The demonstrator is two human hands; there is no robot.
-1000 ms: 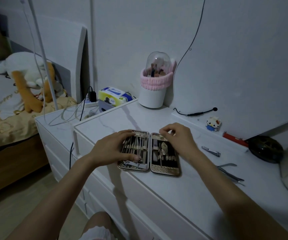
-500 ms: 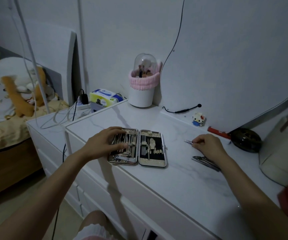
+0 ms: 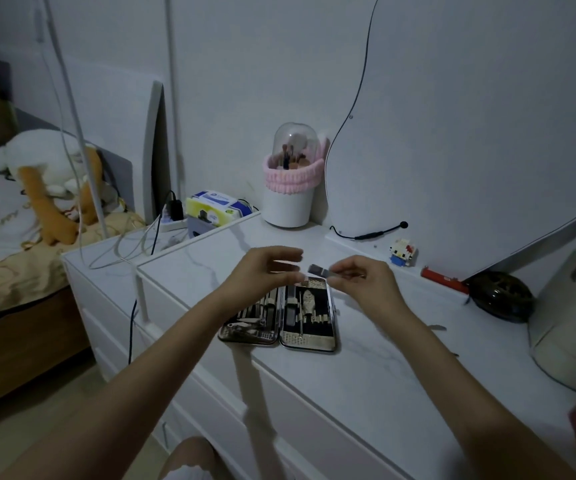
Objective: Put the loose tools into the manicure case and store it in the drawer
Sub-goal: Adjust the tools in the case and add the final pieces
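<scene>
The right hand [image 3: 362, 284] pinched a small flat metal tool [image 3: 318, 270], probably a nail clipper, between curled fingertips. The tool's long axis ran almost level, its free end pointing toward the left hand [image 3: 262, 273]. It was held above the far edge of the manicure case [image 3: 279, 317]. The left hand hovered just beside the tool's free end with fingers loosely curved; they were blurred, and I could not tell whether they touched it.

The case lay open and flat on the white, marble-patterned dresser top [image 3: 366, 368], its two halves side by side. Both halves had a dark lining, pale metallic rims and slim metal tools standing in rows, their long axes running away from the person. No writing on the case could be read.

Right of the case, part of another metal tool [image 3: 437, 328] showed behind the right forearm. Beyond the case stood a white brush holder [image 3: 290, 188] with a clear dome and a pink fuzzy band. A tissue pack [image 3: 215, 204] was left of the holder, its print too small to read.
</scene>
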